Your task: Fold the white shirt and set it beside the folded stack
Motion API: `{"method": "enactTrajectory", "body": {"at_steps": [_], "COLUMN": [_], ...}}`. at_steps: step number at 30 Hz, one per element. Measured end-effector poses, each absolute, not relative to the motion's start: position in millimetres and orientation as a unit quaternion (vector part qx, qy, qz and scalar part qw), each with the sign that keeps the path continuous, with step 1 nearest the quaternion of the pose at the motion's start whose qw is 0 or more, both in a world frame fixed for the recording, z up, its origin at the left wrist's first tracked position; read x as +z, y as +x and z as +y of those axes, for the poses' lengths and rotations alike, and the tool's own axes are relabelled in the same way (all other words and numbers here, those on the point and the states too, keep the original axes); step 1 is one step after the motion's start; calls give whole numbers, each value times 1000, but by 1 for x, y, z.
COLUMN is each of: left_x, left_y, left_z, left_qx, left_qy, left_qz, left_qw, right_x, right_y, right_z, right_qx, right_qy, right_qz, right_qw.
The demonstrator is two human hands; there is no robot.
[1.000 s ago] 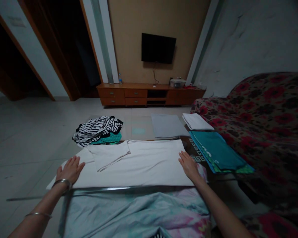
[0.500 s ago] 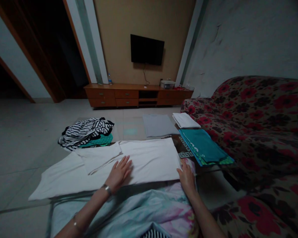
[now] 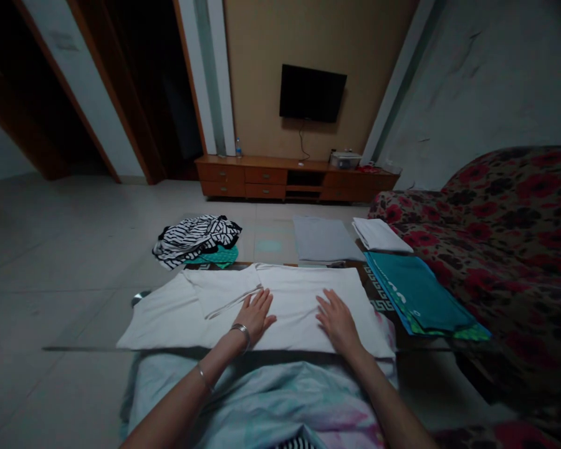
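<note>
A white cloth garment [image 3: 299,305] lies flat and folded on a glass-topped table [image 3: 378,290], with a loose flap and a thin fold line at its upper left. My left hand [image 3: 255,315] rests palm down near the cloth's middle, fingers apart, a metal bangle on the wrist. Close to it, my right hand [image 3: 339,323] also presses flat on the cloth, holding nothing. The table under the cloth is hidden.
Beyond the table lie a striped black-and-white garment [image 3: 196,240] on teal cloth, a grey folded cloth [image 3: 322,240] and a white folded towel [image 3: 378,234]. A teal towel [image 3: 416,293] lies to the right, beside a red floral sofa [image 3: 500,249]. A wooden TV cabinet [image 3: 294,178] stands at the back.
My left hand has slid from the cloth's left part to its middle. My right hand has moved from the right edge inward onto the cloth. The view has swung slightly.
</note>
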State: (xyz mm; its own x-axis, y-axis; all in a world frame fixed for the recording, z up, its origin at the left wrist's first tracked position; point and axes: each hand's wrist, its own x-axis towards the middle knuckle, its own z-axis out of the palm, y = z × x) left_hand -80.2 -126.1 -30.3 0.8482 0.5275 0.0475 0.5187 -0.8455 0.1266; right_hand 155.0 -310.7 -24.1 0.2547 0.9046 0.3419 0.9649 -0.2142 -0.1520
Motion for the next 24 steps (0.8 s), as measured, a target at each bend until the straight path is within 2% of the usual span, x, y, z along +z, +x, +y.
{"method": "enactTrajectory", "body": {"at_steps": [4,7,11,16,20,24], "left_x": [-30,-31,-30,-33,-36,-30], "left_y": [-83,-87,-96,-110,-117,-122], "left_z": [-130,-141,-170,-205,-222,-224], "left_qx": [55,74,98,91,127,135], "left_qy": [956,953,954,946,947,951], "left_qz": [281,286,265,287,266,247], "left_qw": [58,70,98,124,131,129], "right_x": [-32,-10,30,38,24,19], "right_y": [149,143,79,-24,-64,-73], "right_z": [-292,-270,-204,-134,-111,-93], "right_qx": [-29,-9,13,-29,-51,3], "right_qy": [-795,-823,-680,-482,-440,-481], "right_qz": [-590,-559,-721,-873,-897,-875], "right_qw": [135,101,130,65,13,46]}}
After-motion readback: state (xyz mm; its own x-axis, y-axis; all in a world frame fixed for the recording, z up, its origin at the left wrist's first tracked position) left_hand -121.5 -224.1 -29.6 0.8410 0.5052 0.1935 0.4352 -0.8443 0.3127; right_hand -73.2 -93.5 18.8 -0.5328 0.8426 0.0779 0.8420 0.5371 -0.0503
